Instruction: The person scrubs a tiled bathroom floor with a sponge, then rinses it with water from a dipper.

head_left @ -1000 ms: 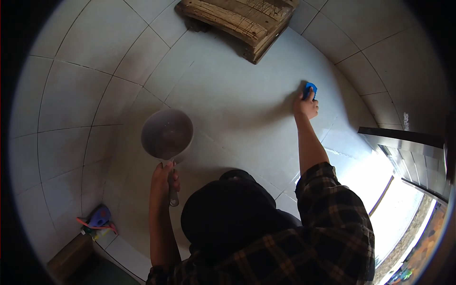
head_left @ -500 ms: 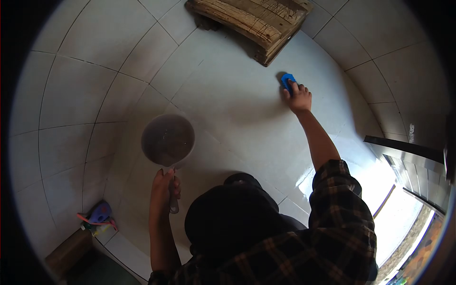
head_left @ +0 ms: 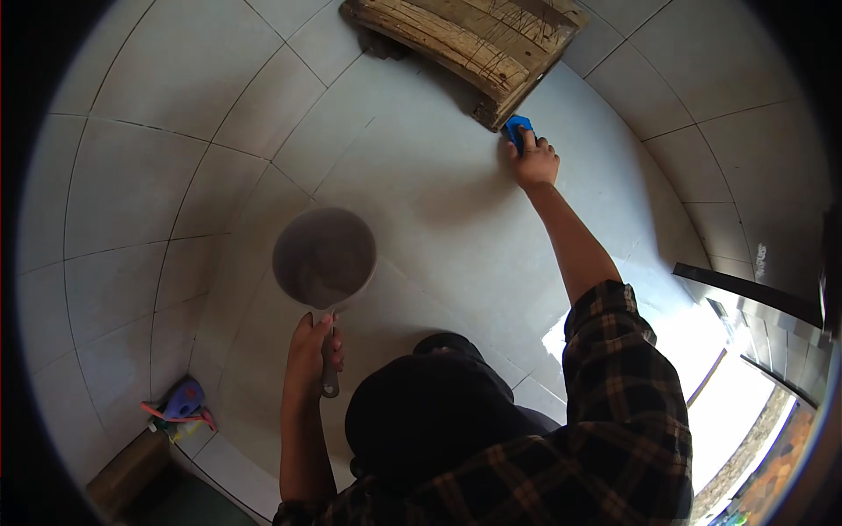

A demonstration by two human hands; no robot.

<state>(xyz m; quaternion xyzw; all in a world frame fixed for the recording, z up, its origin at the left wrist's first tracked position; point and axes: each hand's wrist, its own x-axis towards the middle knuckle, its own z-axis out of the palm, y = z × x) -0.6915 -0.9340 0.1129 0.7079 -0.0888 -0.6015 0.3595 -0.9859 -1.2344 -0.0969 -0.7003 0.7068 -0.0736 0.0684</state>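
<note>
My left hand (head_left: 307, 351) is wrapped round the handle of a greyish water dipper (head_left: 324, 256), its round bowl pointing away from me over the tiled floor (head_left: 421, 254). The inside of the bowl looks dark. With my arm stretched forward, my right hand (head_left: 537, 165) grips a blue scrub brush (head_left: 519, 125) from above, low at the floor. The brush is right by the near corner of a worn wooden bench (head_left: 474, 44). My palm and fingers cover part of the brush.
Tiled walls (head_left: 132, 193) rise on the left and right. Cleaning items, among them a purple bottle (head_left: 186, 398), stand in the left corner near a wooden ledge (head_left: 132, 469). On the right, a dark-edged door (head_left: 745, 289) stands beside a bright doorway (head_left: 728, 430).
My right hand has moved the scrub brush left and slightly forward, up to the bench corner. The dipper in my left hand has shifted slightly right.
</note>
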